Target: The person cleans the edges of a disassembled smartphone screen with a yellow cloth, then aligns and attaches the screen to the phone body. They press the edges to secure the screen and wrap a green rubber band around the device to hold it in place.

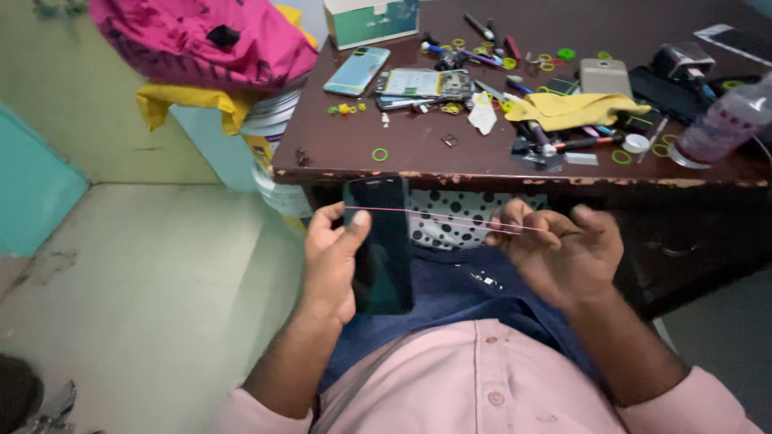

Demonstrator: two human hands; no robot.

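Two hands below the counter (362,165) edge, over the lap: left hand (331,261) wrapped around a dark phone (380,245), upright, screen toward the camera, thumb across its left edge; right hand (559,249) closed, fingertips pinched on one end of a thin pink wire (446,219). Wire taut, from the pinch leftward across the upper part of the phone's screen to the left thumb. Phone clear of the chipped counter edge, just below it. Open floor (161,273) to the left of the left hand; lap and pink shirt (474,378) beneath. On the counter, well apart from both hands: opened phone (418,87), yellow cloth (575,108), scattered green rings (379,154), spray bottle (724,120) at the right edge. Pink bag (201,40) on a bucket at upper left.
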